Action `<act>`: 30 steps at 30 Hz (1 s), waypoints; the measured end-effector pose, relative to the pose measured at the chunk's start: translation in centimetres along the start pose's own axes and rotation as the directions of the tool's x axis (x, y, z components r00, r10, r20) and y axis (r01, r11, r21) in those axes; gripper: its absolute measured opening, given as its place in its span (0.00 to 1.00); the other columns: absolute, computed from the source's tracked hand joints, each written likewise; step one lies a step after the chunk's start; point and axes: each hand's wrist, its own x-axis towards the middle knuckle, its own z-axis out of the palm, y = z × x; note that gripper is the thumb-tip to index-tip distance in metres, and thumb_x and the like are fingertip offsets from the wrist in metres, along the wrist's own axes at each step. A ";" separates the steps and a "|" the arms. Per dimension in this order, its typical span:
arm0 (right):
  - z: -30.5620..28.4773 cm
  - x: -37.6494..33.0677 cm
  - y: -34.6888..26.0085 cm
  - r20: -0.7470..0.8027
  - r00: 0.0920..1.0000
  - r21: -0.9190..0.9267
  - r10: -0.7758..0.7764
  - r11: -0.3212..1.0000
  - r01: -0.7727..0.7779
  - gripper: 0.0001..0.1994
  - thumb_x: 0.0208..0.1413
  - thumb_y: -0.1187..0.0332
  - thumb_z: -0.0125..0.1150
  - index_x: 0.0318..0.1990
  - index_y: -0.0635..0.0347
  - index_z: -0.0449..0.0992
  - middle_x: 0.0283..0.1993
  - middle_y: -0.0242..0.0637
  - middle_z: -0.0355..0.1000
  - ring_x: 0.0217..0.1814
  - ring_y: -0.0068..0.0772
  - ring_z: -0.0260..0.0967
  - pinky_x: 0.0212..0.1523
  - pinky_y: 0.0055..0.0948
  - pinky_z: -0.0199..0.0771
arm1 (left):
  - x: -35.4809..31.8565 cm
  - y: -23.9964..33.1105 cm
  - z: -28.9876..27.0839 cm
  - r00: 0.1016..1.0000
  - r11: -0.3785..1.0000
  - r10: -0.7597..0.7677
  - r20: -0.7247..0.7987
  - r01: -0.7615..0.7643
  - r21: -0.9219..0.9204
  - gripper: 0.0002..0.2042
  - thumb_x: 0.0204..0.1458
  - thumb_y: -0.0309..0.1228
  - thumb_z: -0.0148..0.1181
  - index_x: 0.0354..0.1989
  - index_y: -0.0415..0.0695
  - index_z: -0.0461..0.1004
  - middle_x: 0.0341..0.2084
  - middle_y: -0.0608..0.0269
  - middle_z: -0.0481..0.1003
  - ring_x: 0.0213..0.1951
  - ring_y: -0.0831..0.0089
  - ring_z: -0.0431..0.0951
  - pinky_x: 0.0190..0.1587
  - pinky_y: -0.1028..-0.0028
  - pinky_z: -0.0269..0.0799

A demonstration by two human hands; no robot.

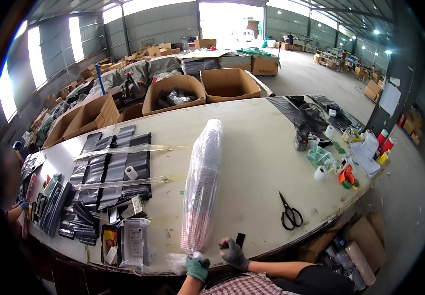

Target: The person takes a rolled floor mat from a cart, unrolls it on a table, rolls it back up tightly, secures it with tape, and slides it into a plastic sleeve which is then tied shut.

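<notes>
A long clear plastic-wrapped roll (201,189), dark inside with a pinkish near end, lies lengthwise on the table.

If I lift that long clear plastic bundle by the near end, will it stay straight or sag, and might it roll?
The long plastic-wrapped bundle lies straight and evenly round, so it probably holds its shape, perhaps drooping at the far end. The left hand grips only its loose gathered film, which looks slick and may slip. Being round on the flat table, it could roll sideways if nudged.
</notes>
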 end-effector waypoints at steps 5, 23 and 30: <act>1.0 -3.4 2.0 0.128 0.992 -0.170 -0.022 0.985 0.044 0.27 0.45 0.65 0.66 0.48 0.67 0.57 0.43 0.46 0.64 0.44 0.36 0.66 0.47 0.31 0.69 | -0.7 -1.4 3.4 0.745 0.621 -0.612 0.265 0.661 -0.421 0.07 0.50 0.22 0.51 0.20 0.42 0.66 0.15 0.68 0.64 0.18 0.74 0.69 0.26 0.73 0.77; -10.3 -3.9 -0.9 0.689 0.523 -0.074 0.502 0.767 -0.638 0.12 0.57 0.60 0.46 0.29 0.57 0.69 0.20 0.31 0.67 0.19 0.30 0.65 0.23 0.28 0.67 | 0.7 -2.5 4.8 0.633 0.309 -0.696 0.340 -0.164 0.937 0.17 0.50 0.38 0.60 0.48 0.46 0.72 0.34 0.72 0.72 0.34 0.80 0.71 0.30 0.79 0.70; -7.0 -8.7 2.3 0.820 0.570 0.385 -0.039 -0.700 -0.602 0.08 0.61 0.65 0.40 0.34 0.52 0.67 0.20 0.22 0.57 0.21 0.20 0.57 0.24 0.20 0.59 | 1.4 -3.2 4.1 0.423 0.505 -0.672 0.608 -0.337 0.794 0.13 0.52 0.33 0.60 0.45 0.42 0.72 0.33 0.67 0.75 0.34 0.78 0.74 0.35 0.81 0.69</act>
